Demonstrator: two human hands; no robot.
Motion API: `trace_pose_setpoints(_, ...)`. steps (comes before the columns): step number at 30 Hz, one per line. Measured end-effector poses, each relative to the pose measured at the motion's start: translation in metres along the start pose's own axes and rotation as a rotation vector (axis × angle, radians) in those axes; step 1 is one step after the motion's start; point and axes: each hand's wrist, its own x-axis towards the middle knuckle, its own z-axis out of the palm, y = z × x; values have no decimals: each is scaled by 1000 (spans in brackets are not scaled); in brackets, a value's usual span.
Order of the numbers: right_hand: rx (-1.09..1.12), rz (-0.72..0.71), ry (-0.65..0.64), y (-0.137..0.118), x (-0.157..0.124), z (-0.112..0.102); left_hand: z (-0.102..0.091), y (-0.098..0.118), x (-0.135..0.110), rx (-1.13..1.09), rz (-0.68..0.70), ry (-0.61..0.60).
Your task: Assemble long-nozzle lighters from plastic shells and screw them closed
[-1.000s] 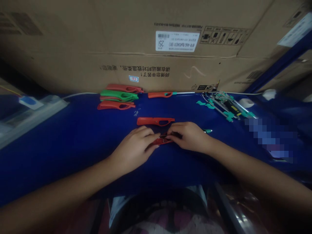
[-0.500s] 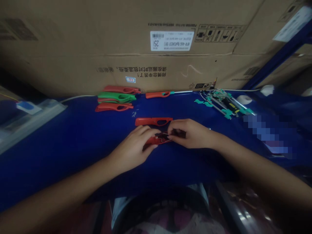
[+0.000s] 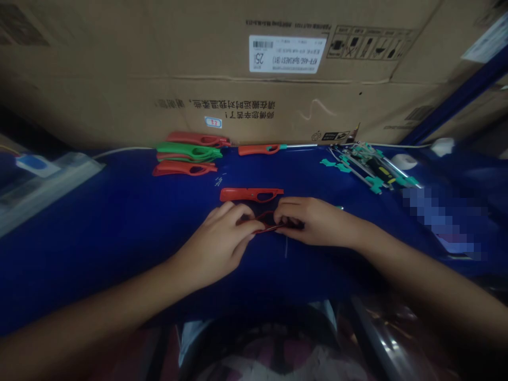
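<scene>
Both my hands meet over the blue table, closed on a red lighter handle half [image 3: 271,228]. My left hand [image 3: 224,235] grips its left end, thumb pressed along the near side. The fingertips of my right hand [image 3: 315,219] pinch its right end; whether they also hold a small part is hidden. The fingers cover most of the handle half, leaving its edge and trigger loop in sight. Just beyond lies another red handle half [image 3: 240,194]. A thin pale strand [image 3: 286,247] shows below my right fingers.
Red handle pieces [image 3: 180,168] and green ones [image 3: 182,150] lie stacked at back left. A long-necked lighter [image 3: 254,150] lies before the cardboard box [image 3: 190,58]. Metal rods with teal parts [image 3: 371,168] are heaped at right. Small pins [image 3: 219,180] lie near the stack.
The handle half has tilted, so its inside shows less. My left thumb has moved right along it. A pale strand now shows below my right hand. The view has shifted slightly.
</scene>
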Motion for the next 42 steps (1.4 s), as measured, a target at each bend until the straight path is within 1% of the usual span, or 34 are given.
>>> trace_pose_setpoints(4,-4,-4,-9,-1,-1,-1,-1,2,-1,54,-1,-12)
trace_pose_setpoints(9,4,-4,-4,1,-1,0,0,4,-1,92,7,4)
trace_pose_setpoints(21,-21,-36,19,-3,-1,1,-1,3,-1,51,-9,3)
trace_pose_setpoints(27,71,-45,60,-6,0,-2,1,-1,-1,6,15,12)
trace_pose_setpoints(29,99,-30,121,-3,2,-7,2,-3,0,7,22,17)
trace_pose_setpoints(30,88,-11,182,2,2,-11,2,-4,0,7,24,20)
trace_pose_setpoints(32,-11,66,347,17,2,-21,2,-7,0,0,34,29)
trace_pose_setpoints(33,-92,129,432,27,0,-27,2,-8,0,-8,43,33)
trace_pose_setpoints(35,-284,336,505,51,-6,-38,3,-10,-1,-27,61,43)
trace_pose_setpoints(37,-418,597,453,74,-15,-48,3,-12,0,-45,68,52)
trace_pose_setpoints(39,-494,890,322,92,-23,-54,3,-13,0,-71,62,56)
trace_pose_setpoints(40,-504,1007,269,98,-26,-55,2,-14,1,-86,58,54)
trace_pose_setpoints(42,-503,1094,228,105,-29,-57,1,-15,2,-102,50,52)
